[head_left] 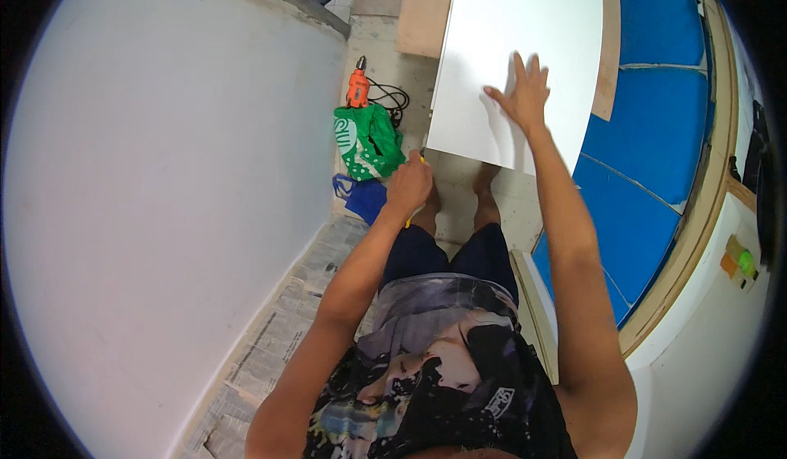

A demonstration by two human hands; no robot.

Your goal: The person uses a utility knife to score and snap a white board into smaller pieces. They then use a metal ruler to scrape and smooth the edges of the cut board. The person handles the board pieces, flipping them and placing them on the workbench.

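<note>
My left hand point(409, 187) is closed around a slim yellow-handled tool point(408, 223). Most of that tool is hidden in the fist, so its exact kind cannot be made out; its front end is at the near left corner of a white board point(525, 16). My right hand point(526, 98) lies on the board's white face with its fingers spread, near the middle of its near part. The board extends away from me past the top of the view.
Left of the board, an orange power drill point(358, 88) with a black cord rests by a green bag point(369, 141). A blue bag point(363, 198) lies nearer. Newspaper point(275, 336) runs along the white wall point(164, 172). Blue panels point(648, 123) are at the right.
</note>
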